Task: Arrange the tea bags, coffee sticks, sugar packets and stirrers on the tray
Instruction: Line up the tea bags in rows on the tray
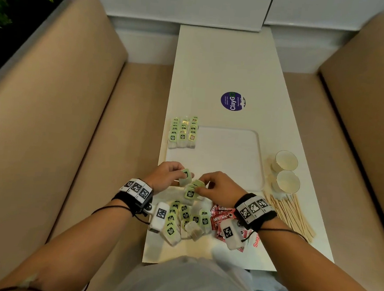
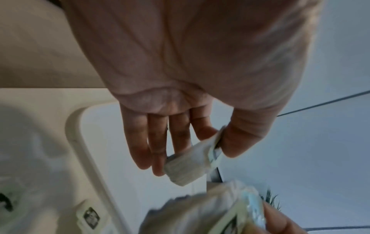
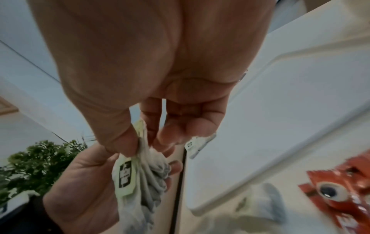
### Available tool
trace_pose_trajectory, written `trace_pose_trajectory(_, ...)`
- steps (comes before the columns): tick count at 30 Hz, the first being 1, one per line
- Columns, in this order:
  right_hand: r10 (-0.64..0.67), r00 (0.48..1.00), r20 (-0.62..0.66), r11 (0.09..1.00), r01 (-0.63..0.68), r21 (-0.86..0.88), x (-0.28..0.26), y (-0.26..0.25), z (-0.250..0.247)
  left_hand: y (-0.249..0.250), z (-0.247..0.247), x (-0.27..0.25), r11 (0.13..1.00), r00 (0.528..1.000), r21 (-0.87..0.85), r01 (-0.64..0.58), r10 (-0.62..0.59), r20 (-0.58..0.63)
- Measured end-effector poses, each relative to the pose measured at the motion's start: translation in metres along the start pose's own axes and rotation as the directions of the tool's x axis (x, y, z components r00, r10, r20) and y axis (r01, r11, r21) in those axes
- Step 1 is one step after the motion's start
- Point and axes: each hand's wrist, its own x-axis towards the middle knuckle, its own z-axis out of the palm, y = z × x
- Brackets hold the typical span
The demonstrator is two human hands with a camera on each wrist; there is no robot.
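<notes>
My left hand (image 1: 180,175) (image 2: 197,156) pinches a single green-tagged tea bag (image 1: 185,176) (image 2: 183,171) between thumb and fingers, just above the near-left corner of the white tray (image 1: 229,157). Close beside it, my right hand (image 1: 202,188) (image 3: 145,145) grips a bunch of tea bags (image 1: 191,191) (image 3: 138,175) by their tops. Three neat rows of tea bags (image 1: 182,133) lie at the tray's far-left corner. Loose tea bags (image 1: 185,218) lie in a pile on the table under my wrists, with red coffee sticks (image 1: 221,218) (image 3: 340,190) right of them. Wooden stirrers (image 1: 289,212) fan out at the right. A sugar packet (image 1: 256,240) peeks out under my right wrist.
Two paper cups (image 1: 286,171) stand right of the tray, just beyond the stirrers. A round purple sticker (image 1: 232,101) sits on the white table (image 1: 220,62) past the tray. Beige bench seats flank the table on both sides.
</notes>
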Motion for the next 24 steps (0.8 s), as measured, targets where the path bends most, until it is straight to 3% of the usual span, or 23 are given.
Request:
trace_pose_trajectory(5,-0.034,0.999,-0.026,0.996,0.036,0.085,0.008,-0.02,-0.005,0.012,0.011,-0.005,0.945,0.995,-0.312,0.095,-0.095,0.015)
trace_pose_trajectory(7,-0.026,0.998,-0.061,0.996,0.031,0.08,0.013,-0.023,-0.003,0.01,0.011,-0.006,0.932,0.993,-0.342,0.12,-0.117,0.03)
trace_pose_trajectory(9,-0.009,0.997,-0.08,0.996,0.016,0.091,0.018,-0.024,-0.001,0.01,0.01,-0.008,0.948,0.993,-0.296,0.114,-0.097,0.071)
trace_pose_trajectory(12,0.011,0.996,-0.093,0.993,0.0,0.116,0.024,-0.021,0.004,0.005,0.008,-0.014,0.996,0.99,-0.085,0.012,0.0,0.141)
trace_pose_trajectory(15,0.009,0.996,-0.084,0.99,0.002,0.138,0.025,-0.02,0.009,0.002,0.006,-0.018,0.998,0.99,0.054,-0.03,0.022,0.137)
trace_pose_trajectory(24,-0.03,0.99,-0.136,0.972,0.061,0.228,0.024,-0.018,0.008,0.004,-0.003,-0.021,0.999,0.997,0.036,0.002,-0.005,0.082)
